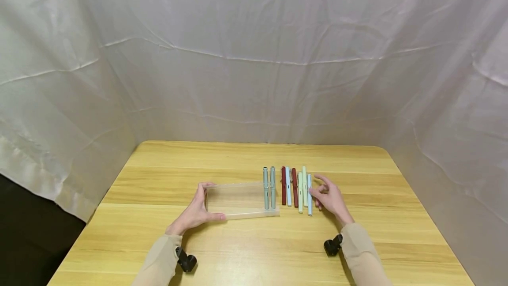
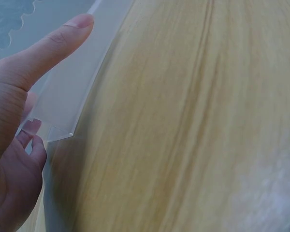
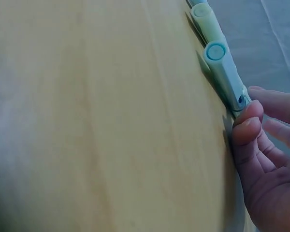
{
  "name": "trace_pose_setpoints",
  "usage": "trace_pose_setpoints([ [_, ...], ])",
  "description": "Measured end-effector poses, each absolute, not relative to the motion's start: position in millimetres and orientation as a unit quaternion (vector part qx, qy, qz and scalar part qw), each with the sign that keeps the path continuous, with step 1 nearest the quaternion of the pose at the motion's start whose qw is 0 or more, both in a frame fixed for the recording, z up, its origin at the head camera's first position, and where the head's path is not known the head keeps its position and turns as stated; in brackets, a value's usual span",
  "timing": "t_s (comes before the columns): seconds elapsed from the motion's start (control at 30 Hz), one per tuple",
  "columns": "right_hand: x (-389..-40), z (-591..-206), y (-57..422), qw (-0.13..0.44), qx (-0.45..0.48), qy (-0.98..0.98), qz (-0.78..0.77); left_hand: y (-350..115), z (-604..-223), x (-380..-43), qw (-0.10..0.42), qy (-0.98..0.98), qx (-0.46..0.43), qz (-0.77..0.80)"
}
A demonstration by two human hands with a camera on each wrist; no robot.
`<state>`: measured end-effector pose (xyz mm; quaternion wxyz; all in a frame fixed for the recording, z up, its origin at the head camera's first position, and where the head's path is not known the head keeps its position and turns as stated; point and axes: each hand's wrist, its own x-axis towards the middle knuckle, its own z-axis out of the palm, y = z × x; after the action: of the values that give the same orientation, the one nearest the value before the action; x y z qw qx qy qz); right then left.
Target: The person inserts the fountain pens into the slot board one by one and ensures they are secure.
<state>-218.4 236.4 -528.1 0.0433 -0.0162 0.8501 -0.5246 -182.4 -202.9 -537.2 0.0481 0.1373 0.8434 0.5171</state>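
No text, labels, brands, numbers or signs legible (any marks on pens (image 1: 289, 186) too small).

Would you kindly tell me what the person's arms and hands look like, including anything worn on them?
The left sleeve and right sleeve are long and pale beige. The left hand and right hand are bare. A small black device sits at each wrist: left device, right device.

Table (image 1: 254, 250) is free nearside; 8 pens (image 1: 295, 189) obstruct.
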Motion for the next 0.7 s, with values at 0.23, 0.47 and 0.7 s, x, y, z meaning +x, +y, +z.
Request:
trace_pose_setpoints([
  [0.23, -219.1, -527.7, 236.6, 0.048, -0.032, 0.855, -0.516, -203.1, -537.1, -182.3, 0.048, 0.846, 0.136, 0.513],
  [0.47, -218.7, -523.3, 235.1, 0.058, -0.019, 0.871, -0.488, -203.6, -537.2, -182.5, 0.047, 0.845, 0.139, 0.515],
  [0.7, -223.4, -523.8, 233.3, 0.067, -0.005, 0.897, -0.438, -203.4, -535.1, -181.9, 0.049, 0.846, 0.140, 0.512],
])
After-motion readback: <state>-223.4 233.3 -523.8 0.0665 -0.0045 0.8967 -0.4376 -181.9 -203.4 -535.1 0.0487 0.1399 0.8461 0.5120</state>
